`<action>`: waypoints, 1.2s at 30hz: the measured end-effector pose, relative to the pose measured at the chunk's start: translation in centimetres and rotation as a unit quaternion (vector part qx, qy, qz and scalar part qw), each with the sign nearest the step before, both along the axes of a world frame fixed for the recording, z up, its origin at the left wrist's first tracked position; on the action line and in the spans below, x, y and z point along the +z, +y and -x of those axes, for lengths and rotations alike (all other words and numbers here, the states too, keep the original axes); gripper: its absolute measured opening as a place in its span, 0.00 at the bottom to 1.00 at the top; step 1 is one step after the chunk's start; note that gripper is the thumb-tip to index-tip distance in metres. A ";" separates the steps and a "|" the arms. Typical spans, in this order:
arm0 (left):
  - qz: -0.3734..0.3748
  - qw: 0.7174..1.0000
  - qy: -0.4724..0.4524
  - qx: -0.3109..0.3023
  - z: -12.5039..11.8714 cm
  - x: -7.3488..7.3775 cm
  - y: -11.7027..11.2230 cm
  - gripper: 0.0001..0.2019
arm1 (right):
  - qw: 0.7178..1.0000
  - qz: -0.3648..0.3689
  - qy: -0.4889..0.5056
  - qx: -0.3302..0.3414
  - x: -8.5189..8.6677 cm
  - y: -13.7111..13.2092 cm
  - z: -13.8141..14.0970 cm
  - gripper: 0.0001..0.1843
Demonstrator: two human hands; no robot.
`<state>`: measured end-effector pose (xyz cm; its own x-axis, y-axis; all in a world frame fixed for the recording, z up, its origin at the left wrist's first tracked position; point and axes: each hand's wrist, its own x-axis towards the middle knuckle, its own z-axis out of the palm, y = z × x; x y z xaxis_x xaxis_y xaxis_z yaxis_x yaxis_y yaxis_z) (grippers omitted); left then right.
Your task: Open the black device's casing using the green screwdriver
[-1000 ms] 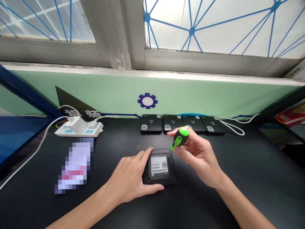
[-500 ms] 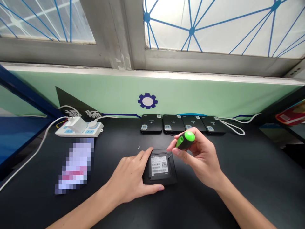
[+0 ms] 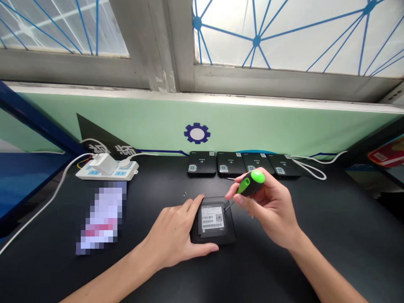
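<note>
A flat square black set-top box (image 3: 227, 233) lies on the table with its white label side up. My left hand (image 3: 176, 229) grips its left side, thumb along the near edge and fingers at the far left corner. Between the fingers and thumb of my right hand (image 3: 273, 206) is a black and green screwdriver (image 3: 252, 183), held tilted. Its shaft slants down to the box's upper right corner, beside the label. A thin metal tip pokes out behind the right fingers; what it belongs to is hidden. Tiny screws (image 3: 184, 194) lie beyond the box.
Several similar black boxes (image 3: 202, 164) stand in a row along the green back panel (image 3: 151, 126). A white power strip (image 3: 107, 170) with plugs and cables sits at the back left, a blurred packet (image 3: 104, 219) before it. A white cable (image 3: 311, 168) loops at right.
My right hand and the screwdriver have shifted slightly right, with the handle leaning more to the right. My left hand still holds the set-top box; the view has moved a little.
</note>
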<state>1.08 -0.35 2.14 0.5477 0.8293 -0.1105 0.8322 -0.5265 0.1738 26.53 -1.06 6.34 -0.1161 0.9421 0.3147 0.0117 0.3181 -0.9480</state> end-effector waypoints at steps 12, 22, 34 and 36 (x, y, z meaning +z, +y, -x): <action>0.000 1.000 -0.009 -0.001 0.0 0.0 0.1 0.59 | 0.998 -0.030 -0.046 -0.022 -0.3 0.2 0.0 0.10; 0.000 1.000 -0.024 0.001 0.2 0.0 -0.2 0.60 | 0.921 -0.159 -0.344 -0.090 3.2 0.2 -0.5 0.21; 0.005 1.000 -0.029 0.006 0.4 -0.4 -0.2 0.59 | 0.715 -0.199 -0.670 -0.006 10.3 -0.1 0.7 0.14; 0.004 0.999 -0.038 0.004 0.4 -0.3 -0.2 0.58 | 0.718 -0.186 -0.670 -0.017 10.0 0.1 0.6 0.13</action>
